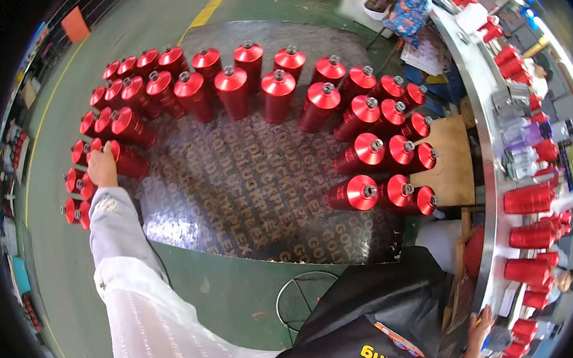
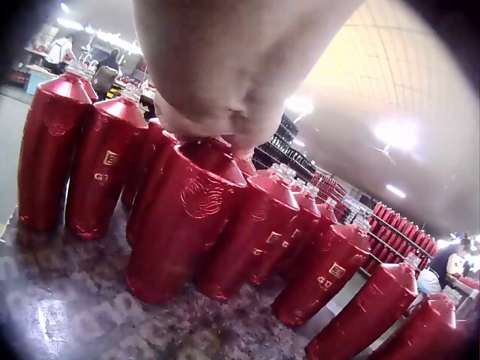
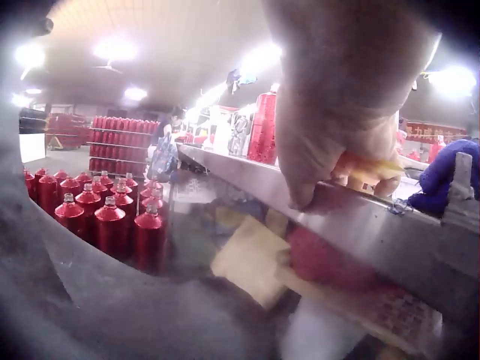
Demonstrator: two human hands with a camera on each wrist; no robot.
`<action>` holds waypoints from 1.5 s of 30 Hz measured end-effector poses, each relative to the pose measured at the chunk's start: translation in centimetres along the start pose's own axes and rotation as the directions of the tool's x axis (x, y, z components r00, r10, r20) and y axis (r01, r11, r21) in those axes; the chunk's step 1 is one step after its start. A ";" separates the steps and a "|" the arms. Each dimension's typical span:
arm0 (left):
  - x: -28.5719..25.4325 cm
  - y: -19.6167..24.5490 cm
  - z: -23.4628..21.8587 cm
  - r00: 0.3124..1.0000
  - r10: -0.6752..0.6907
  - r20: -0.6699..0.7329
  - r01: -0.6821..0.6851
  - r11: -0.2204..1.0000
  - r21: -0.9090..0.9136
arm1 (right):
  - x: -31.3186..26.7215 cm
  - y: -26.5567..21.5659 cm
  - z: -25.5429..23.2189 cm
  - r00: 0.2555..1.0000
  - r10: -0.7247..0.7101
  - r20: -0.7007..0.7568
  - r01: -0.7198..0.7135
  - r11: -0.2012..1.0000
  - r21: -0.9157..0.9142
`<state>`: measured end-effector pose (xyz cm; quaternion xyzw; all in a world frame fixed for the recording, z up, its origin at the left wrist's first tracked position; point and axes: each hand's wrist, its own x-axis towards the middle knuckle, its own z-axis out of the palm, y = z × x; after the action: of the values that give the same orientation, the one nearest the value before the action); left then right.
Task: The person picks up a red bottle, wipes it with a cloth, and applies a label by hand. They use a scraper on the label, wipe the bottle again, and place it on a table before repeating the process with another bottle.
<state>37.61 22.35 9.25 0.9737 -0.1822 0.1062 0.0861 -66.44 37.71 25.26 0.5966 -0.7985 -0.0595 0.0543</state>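
My left hand reaches to the left side of the group and grips a shiny red bottle by its neck. In the left wrist view that bottle stands slightly tilted, its neck hidden under the fingers. More red bottles crowd around it. My right hand is at the metal edge of the workbench, thumb against the edge. Its fingers curl round a small yellow object, mostly hidden by the hand.
Rows of red bottles curve around the back and sides of the dark printed tabletop. To the right, the long bench carries more red bottles. A round metal stool frame stands below the table's front edge.
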 end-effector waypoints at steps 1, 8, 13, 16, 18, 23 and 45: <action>0.6 -0.5 0.7 0.998 0.066 -0.010 -0.066 0.997 0.048 | 0.2 0.1 0.3 1.000 0.018 0.007 -0.018 1.000 0.012; 1.7 -0.6 4.1 0.814 0.580 0.025 -0.537 0.736 0.413 | 0.7 -6.3 -2.8 0.993 0.120 0.008 -0.120 0.992 0.026; -10.3 12.7 -1.2 0.559 0.387 -0.733 -0.633 0.770 -0.077 | 0.0 -6.4 -4.9 0.995 0.098 -0.022 -0.088 0.959 0.270; -16.8 22.6 -2.3 0.579 0.611 -0.540 -0.815 0.405 -0.415 | -1.4 -4.3 -9.0 0.983 0.085 -0.164 -0.013 0.917 0.398; -28.4 30.2 -9.7 0.390 0.630 -0.672 -0.881 0.045 -0.470 | -2.2 -0.9 -12.3 0.964 0.082 -0.252 0.023 0.921 0.389; -58.6 37.9 -26.4 0.170 0.856 -0.489 -0.047 -0.488 -0.871 | -1.4 13.4 -16.3 0.918 0.155 -0.366 -0.060 0.964 0.259; -84.0 48.7 -35.6 -0.546 0.585 -0.600 0.244 -0.574 -0.782 | 18.0 47.3 -5.5 0.593 0.614 -0.520 -0.608 0.766 0.212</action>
<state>-63.35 13.26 29.81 -0.0205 -0.8451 -0.4429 0.2987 -115.45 33.60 38.53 0.2769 -0.9012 0.1455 0.3000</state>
